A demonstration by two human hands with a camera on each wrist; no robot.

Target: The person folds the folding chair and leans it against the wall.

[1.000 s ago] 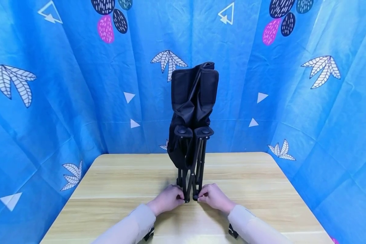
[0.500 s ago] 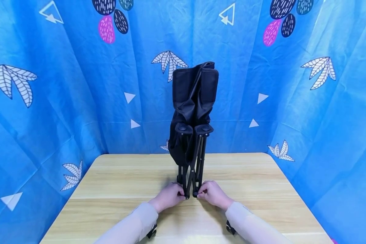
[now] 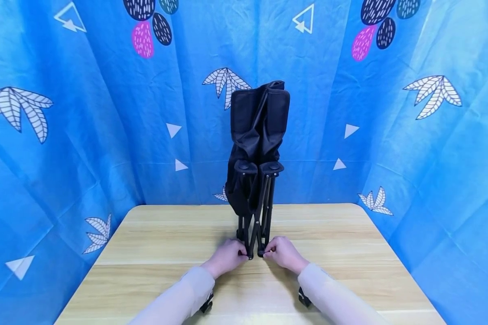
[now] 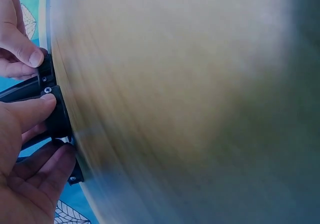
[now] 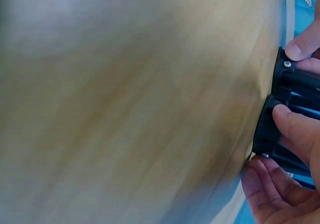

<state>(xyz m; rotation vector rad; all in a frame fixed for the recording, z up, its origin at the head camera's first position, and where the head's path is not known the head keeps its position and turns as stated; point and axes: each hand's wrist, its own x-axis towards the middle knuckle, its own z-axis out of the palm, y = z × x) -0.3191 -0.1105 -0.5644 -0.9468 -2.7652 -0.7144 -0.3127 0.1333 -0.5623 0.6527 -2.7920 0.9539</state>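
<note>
A folded black camping chair (image 3: pixel 258 135) stands upright on the wooden table, its fabric seat gathered above crossed metal legs. Down at the front, my left hand (image 3: pixel 227 256) pinches the left plastic foot (image 4: pixel 61 116) between thumb and fingers. Opposite it, my right hand (image 3: pixel 285 253) pinches the right plastic foot (image 5: pixel 266 129) the same way. In both wrist views the two feet sit side by side, low on the tabletop, each with a small screw. The rear feet are mostly hidden behind the front legs and the hands.
The pale wooden table (image 3: pixel 166 234) has rounded far corners. A blue patterned curtain (image 3: pixel 203 135) hangs behind it and along both sides. Black straps (image 3: pixel 206 303) show under the light sleeves (image 3: pixel 183 295).
Both hands and the chair's feet have shifted slightly away from me, toward the back of the table. Each hand keeps its hold on a foot.
</note>
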